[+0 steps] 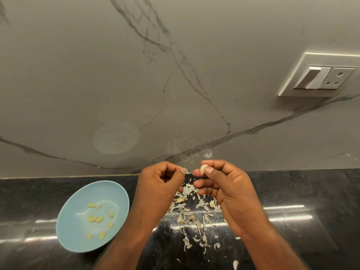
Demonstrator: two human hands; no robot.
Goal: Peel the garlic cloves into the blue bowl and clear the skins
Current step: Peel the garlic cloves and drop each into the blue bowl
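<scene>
**Q:** What is held in containers?

**A:** One container is recorded: a blue bowl [78,201], set upright on the dark surface [292,191], left of the hands. Several peeled cloves [95,218] are seen scattered across its bottom. Nothing else is noted in it.

**Q:** Where is the clove being worked?

**A:** A garlic clove [203,169] is held above the surface, near the back edge. It is pinched between the thumb and forefinger of the right hand [220,182], and the other fingers are curled beneath. The left hand [161,178] is clenched just beside it, with a shred of skin [186,170] nipped at the thumb tip. The two hands are close but not touching.

**Q:** And the waste?

**A:** Loose skins [187,211] are strewn on the surface under and between the wrists, spreading toward the viewer. One more clove [180,200] is noted among them, with skin seemingly still on it. No skins are seen in the bowl.

**Q:** Edges and room?

**A:** The surface is met at its back edge by a veined marble wall [136,75] directly behind the hands. The bowl's rim lies just beside the left forearm — little gap is left there. Bare surface is noted to the right of the right hand and left of the bowl. A switch-and-socket plate [321,76] is fixed on the wall, upper right, well apart from the work. The near edge of the surface is not in view.
</scene>
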